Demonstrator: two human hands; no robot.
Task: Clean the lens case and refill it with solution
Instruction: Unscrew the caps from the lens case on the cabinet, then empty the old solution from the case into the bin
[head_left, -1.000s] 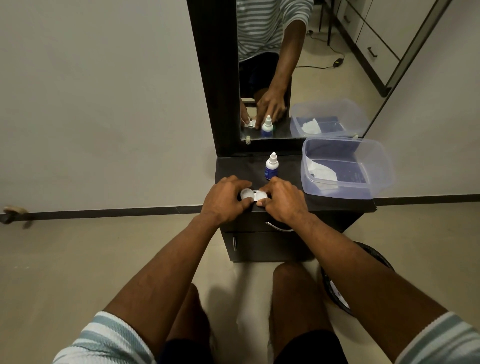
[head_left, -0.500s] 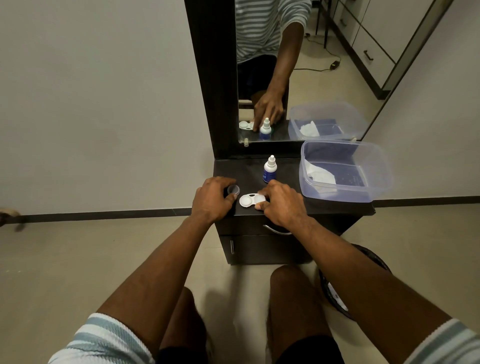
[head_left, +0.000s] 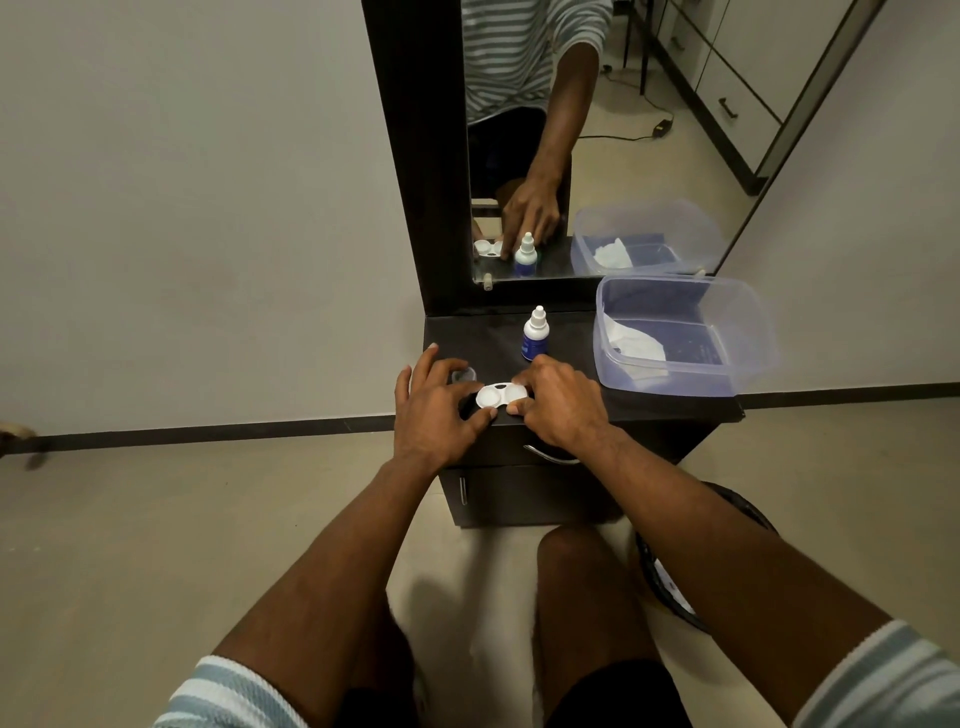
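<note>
Lens case (head_left: 500, 396): right hand (head_left: 561, 410) grip pinches it; left hand (head_left: 436, 410) released, fingers spread. Loose cap (head_left: 464, 374) (desk (head_left: 561, 332) edge near) may get knocked off.

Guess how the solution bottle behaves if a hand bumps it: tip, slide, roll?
The solution bottle stands upright, tall and narrow with a tapered cap, so it probably tips rather than slides. Being round, it would likely roll once down. Small plastic: probably light.
</note>
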